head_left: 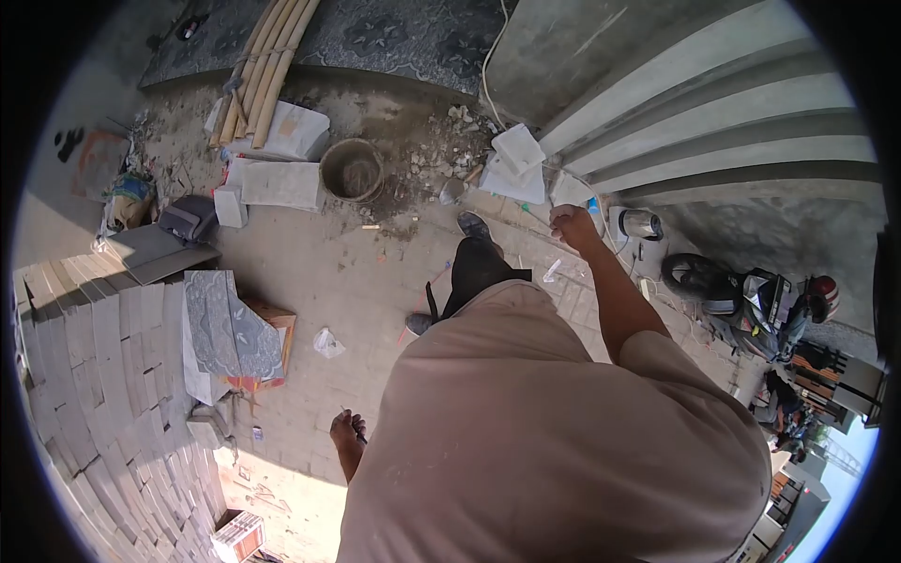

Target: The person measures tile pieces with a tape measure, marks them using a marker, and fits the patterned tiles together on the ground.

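My left hand hangs low at my side, fingers curled round a small, thin, dark thing too small to name. Below that hand is the paved ground. My right hand is held out on the other side, fingers loosely curled in, with nothing visible in them. It appears near a white block and a pale sheet, without visibly gripping either. My dark shoe is on the paving below.
A bucket stands beside pale blocks and rubble. Bamboo poles lean at the top. Stacked tiles and patterned slabs line the left. Concrete steps, a kettle and a motorcycle are right.
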Available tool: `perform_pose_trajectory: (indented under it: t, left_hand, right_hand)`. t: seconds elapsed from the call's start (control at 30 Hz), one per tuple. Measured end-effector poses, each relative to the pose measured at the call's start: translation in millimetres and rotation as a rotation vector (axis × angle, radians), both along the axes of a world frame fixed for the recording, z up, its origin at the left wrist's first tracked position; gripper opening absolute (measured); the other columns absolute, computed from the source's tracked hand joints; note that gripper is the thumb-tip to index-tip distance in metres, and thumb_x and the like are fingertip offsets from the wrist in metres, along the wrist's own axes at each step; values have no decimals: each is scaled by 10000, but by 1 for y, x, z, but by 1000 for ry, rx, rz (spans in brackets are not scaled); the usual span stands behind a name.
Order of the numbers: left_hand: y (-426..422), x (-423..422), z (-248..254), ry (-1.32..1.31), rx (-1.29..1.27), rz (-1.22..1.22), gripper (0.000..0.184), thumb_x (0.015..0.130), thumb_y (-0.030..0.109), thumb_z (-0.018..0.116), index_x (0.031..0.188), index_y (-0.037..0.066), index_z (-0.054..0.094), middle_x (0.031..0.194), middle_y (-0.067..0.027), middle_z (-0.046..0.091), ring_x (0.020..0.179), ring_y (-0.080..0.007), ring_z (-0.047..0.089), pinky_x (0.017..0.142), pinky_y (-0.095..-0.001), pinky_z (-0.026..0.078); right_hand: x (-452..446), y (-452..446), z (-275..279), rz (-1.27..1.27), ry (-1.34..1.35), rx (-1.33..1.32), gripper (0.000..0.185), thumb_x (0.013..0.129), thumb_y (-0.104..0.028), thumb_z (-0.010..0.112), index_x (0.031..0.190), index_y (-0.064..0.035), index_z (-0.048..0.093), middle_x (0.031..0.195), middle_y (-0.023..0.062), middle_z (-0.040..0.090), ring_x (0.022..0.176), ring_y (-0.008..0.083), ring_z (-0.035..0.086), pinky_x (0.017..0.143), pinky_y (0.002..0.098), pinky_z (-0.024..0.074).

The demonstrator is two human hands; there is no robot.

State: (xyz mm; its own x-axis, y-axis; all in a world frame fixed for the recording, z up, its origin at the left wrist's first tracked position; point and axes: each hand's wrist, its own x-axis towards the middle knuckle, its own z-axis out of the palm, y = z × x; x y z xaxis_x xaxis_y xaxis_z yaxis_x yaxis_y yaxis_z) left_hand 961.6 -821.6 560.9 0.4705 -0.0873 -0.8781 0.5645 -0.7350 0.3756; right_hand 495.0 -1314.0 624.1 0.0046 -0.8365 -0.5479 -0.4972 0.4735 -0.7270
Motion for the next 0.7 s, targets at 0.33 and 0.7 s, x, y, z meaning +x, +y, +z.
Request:
perform_pose_trajectory:
  t: [0.33, 0.7]
  left_hand:
    - [-132, -76, 39, -166, 36, 407, 93, 924, 183, 574, 966, 107, 543, 726, -62, 607, 533, -144, 527, 470, -274, 383]
    - [-290, -178, 53, -230, -9, 284, 102, 904, 164, 602, 901, 73, 555, 675, -65, 601, 472, -147, 553, 402, -263, 392]
  right_hand:
    - [-3, -342, 169, -15, 252, -1091, 278, 829, -157, 636, 1057, 0, 657, 905, 135, 692, 842, 237, 658, 786, 333, 494]
    - [12, -499, 306, -125, 756, -2005, 292, 890, -219, 608, 1167, -128, 637, 1328, 90, 428, 1253, 317, 311, 1003, 463, 337]
